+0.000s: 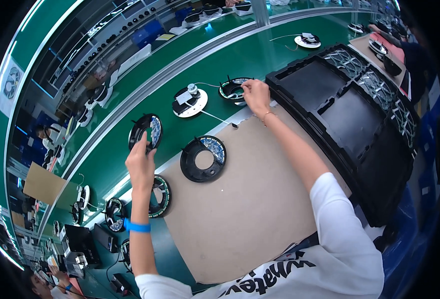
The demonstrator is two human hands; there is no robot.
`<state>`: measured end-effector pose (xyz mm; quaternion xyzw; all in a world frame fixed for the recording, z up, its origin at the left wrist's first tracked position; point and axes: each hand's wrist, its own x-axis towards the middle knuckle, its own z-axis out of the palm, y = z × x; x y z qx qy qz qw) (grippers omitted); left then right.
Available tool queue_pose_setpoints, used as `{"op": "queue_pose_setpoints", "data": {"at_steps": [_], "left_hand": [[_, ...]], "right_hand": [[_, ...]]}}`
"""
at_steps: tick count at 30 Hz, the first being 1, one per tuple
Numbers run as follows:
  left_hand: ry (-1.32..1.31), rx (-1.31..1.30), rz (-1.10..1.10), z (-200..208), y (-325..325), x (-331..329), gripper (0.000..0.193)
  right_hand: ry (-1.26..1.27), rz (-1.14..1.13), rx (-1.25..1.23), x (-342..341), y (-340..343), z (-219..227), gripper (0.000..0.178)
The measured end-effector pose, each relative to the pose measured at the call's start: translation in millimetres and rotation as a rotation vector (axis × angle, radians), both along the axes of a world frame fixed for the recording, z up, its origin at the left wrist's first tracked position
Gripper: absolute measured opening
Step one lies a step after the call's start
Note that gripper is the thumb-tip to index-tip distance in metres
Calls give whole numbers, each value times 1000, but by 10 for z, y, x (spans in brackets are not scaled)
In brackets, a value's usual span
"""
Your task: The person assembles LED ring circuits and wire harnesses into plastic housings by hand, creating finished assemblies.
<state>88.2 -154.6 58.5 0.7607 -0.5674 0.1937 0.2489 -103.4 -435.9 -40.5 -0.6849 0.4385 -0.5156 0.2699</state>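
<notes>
My left hand (140,162) grips the lower rim of a black ring-shaped housing (155,130) with a circuit board along one side, tilted above the green surface. At the far side, my right hand (256,94) is closed in a pinch over the right edge of another black ring housing (223,91); what its fingertips hold is too small to make out. Between them lies a white disc with a small motor-like part (196,104) and a trailing wire. A third ring housing (187,162), circuit board showing, rests on the brown cardboard sheet (245,199). Beside my left forearm is another ring (166,197).
A large black molded tray (325,119), with silvery lattice parts in some compartments, stands along the right. Another white disc assembly (308,41) sits farther along the green belt (260,60). More rings (114,214) and black boxes (80,244) stand at the left. Other people work nearby.
</notes>
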Motion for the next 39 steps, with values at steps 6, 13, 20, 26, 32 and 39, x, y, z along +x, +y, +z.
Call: {"op": "queue_pose_setpoints", "data": {"at_steps": [6, 13, 20, 26, 32, 39], "left_hand": [[92, 54, -237, 147, 513, -895, 58], [183, 285, -527, -164, 699, -1575, 55], [123, 334, -678, -292, 645, -1852, 47], [175, 280, -650, -399, 642, -2031, 42], [223, 260, -578, -506, 695, -2170, 37], [353, 194, -558, -673, 698, -2283, 30]], "right_hand": [[103, 224, -134, 60, 12, -98, 38], [449, 30, -437, -1203, -188, 754, 28], [916, -534, 57, -3380, -1233, 366, 34], [909, -602, 401, -4213, -1431, 364, 78], [966, -573, 747, -4104, -1687, 377, 104], [1085, -604, 824, -4258, -1885, 590, 102]]}}
